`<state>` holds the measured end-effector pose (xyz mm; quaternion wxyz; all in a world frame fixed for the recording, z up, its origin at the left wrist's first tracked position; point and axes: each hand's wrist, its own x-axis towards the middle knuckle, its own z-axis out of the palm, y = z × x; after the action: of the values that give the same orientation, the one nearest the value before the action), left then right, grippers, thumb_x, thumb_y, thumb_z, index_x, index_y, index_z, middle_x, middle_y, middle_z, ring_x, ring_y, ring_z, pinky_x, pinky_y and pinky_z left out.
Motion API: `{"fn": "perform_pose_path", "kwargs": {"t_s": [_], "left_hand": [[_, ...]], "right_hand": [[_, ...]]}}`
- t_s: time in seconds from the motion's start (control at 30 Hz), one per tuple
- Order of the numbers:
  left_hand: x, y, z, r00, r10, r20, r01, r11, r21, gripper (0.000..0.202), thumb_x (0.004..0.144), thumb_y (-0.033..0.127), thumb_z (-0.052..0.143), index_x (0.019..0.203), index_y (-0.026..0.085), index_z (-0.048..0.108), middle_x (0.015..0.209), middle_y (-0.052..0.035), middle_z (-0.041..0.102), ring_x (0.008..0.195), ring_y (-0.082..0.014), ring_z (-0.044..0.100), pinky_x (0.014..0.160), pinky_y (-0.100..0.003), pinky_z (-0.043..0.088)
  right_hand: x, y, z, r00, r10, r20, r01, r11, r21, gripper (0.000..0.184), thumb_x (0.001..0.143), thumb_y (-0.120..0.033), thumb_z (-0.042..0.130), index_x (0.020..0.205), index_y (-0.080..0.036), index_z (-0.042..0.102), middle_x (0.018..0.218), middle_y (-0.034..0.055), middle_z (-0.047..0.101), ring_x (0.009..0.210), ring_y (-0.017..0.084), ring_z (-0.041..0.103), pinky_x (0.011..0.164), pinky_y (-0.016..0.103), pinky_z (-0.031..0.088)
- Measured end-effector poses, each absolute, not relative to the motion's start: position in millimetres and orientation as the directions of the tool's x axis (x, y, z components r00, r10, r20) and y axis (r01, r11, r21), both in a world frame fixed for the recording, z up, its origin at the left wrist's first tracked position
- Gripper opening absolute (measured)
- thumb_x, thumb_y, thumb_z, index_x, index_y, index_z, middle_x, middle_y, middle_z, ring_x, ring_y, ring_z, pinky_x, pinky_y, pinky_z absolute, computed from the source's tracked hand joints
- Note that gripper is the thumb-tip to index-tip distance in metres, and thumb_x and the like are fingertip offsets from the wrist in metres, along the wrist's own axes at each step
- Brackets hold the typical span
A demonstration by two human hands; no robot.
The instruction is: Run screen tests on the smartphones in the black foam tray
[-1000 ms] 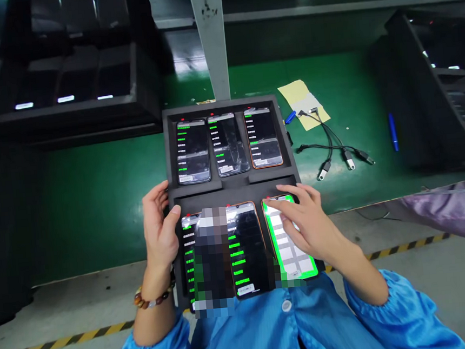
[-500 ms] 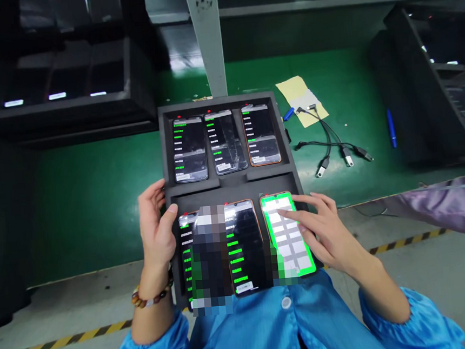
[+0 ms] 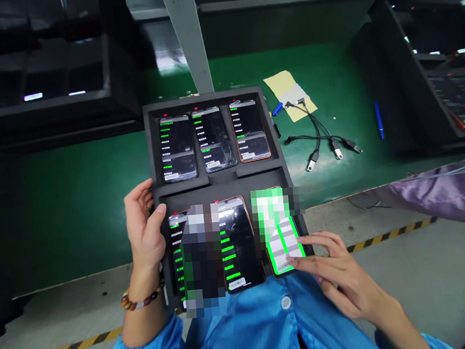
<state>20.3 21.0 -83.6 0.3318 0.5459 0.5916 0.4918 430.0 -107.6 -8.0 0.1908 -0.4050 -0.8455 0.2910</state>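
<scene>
My left hand [image 3: 146, 225] grips the left edge of a black foam tray [image 3: 225, 181], thumb on top and the other fingers along its side. Several phones lie in the tray in two rows. The lower right phone [image 3: 285, 246] shows a white and grey grid bordered in green, with a green line down its middle. Over that screen's lower part, my right hand [image 3: 338, 268] has its fingers spread, the index fingertip at the glass. Beside it, the lower middle phone [image 3: 238, 244] shows a dark list with green lines. Pixelated blocks cover part of the lower left phone [image 3: 177, 255].
Black cables [image 3: 318, 134] lie on the green table [image 3: 76, 210] by a yellow paper [image 3: 286, 91]. A blue pen [image 3: 379, 121] is farther right. Black trays of phones stand at the left [image 3: 124, 105] and right [image 3: 370, 70]. Purple fabric [image 3: 441, 194] shows at the right edge.
My right index finger has moved down the phone screen from near its top to its lower part. A green line now runs down the grid. My left hand keeps hold of the tray.
</scene>
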Motion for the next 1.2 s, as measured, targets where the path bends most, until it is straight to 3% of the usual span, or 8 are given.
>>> {"fn": "perform_pose_path", "kwargs": {"t_s": [0.23, 0.5, 0.77, 1.0, 1.2], "left_hand": [[21.8, 20.1, -82.3, -0.180, 0.975, 0.127, 0.294, -0.070, 0.953, 0.053, 0.098, 0.045, 0.071, 0.148, 0.032, 0.059, 0.151, -0.0066, 0.062, 0.143, -0.0304, 0.058, 0.128, -0.051, 0.044], [18.2, 20.2, -85.4, -0.183, 0.976, 0.118, 0.317, -0.055, 0.947, 0.055, 0.097, 0.046, 0.070, 0.148, 0.030, 0.058, 0.151, -0.0075, 0.062, 0.143, -0.0327, 0.058, 0.126, -0.052, 0.046], [18.0, 19.6, -87.1, -0.194, 0.974, 0.119, 0.304, -0.056, 0.951, 0.060, 0.096, 0.047, 0.073, 0.150, 0.027, 0.058, 0.151, -0.0103, 0.061, 0.142, -0.0322, 0.058, 0.126, -0.052, 0.045], [19.0, 19.8, -86.2, -0.190, 0.975, 0.118, 0.292, -0.058, 0.955, 0.061, 0.096, 0.049, 0.074, 0.150, 0.028, 0.058, 0.150, -0.0100, 0.062, 0.140, -0.0311, 0.060, 0.124, -0.049, 0.047], [19.8, 19.8, -85.1, -0.188, 0.975, 0.121, 0.288, -0.063, 0.956, 0.058, 0.096, 0.046, 0.073, 0.150, 0.029, 0.058, 0.150, -0.0085, 0.062, 0.140, -0.0311, 0.059, 0.126, -0.051, 0.045]], "right_hand": [[406.7, -92.0, -9.0, -0.595, 0.797, 0.101, 0.556, 0.499, -0.664, 0.056, 0.095, -0.004, 0.047, 0.146, -0.021, 0.060, 0.129, 0.0019, 0.080, 0.145, 0.026, 0.054, 0.121, 0.049, 0.032], [449.7, -102.7, -10.6, -0.520, 0.851, 0.075, 0.679, 0.465, -0.568, 0.064, 0.096, -0.005, 0.047, 0.157, -0.022, 0.054, 0.124, 0.0041, 0.080, 0.146, 0.029, 0.053, 0.117, 0.050, 0.033], [402.1, -80.5, -11.7, -0.578, 0.814, 0.054, 0.609, 0.475, -0.635, 0.061, 0.098, -0.006, 0.047, 0.157, -0.023, 0.052, 0.135, 0.0018, 0.077, 0.150, 0.028, 0.048, 0.123, 0.052, 0.026], [443.0, -87.9, -11.7, -0.481, 0.874, 0.064, 0.709, 0.431, -0.558, 0.058, 0.099, -0.008, 0.046, 0.153, -0.026, 0.057, 0.126, 0.0031, 0.079, 0.148, 0.030, 0.050, 0.118, 0.054, 0.031], [399.8, -72.9, -11.6, -0.543, 0.837, 0.066, 0.640, 0.464, -0.612, 0.061, 0.097, -0.008, 0.050, 0.156, -0.024, 0.053, 0.134, 0.0041, 0.077, 0.148, 0.030, 0.051, 0.121, 0.055, 0.033]]}}
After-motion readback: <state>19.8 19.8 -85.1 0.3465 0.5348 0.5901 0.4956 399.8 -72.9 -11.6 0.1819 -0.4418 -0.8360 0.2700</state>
